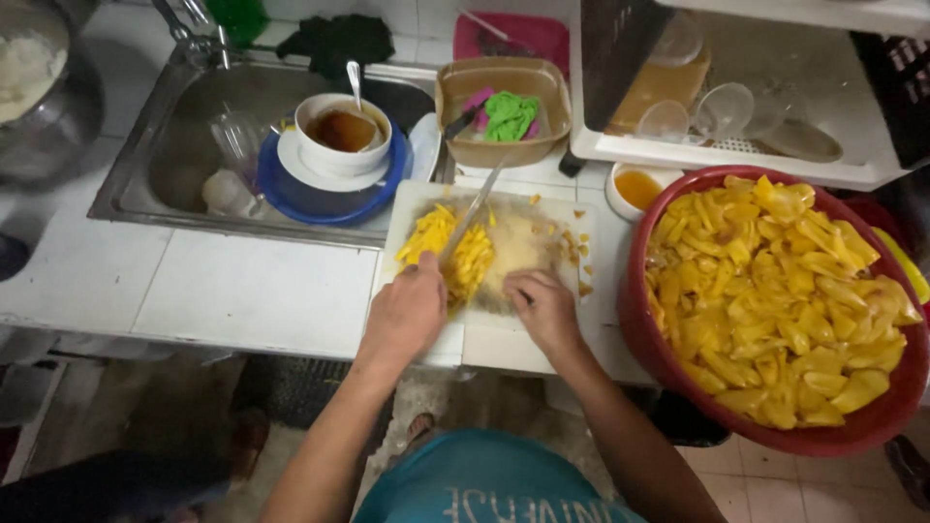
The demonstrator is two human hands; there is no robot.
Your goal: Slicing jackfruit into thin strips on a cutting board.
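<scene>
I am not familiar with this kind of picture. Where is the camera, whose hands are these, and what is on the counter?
The single picture comes from a camera worn on a person's head, looking down, so both hands are that person's own. The left hand has its grip shut on a long metal knife, whose blade lies over a pile of yellow fruit strips. The right hand rests on the white cutting board, holding nothing that I can see. To the right stands a big red round basin full of yellow fruit pieces. Behind the board, a steel sink holds a white bowl of brown liquid on plates.
</scene>
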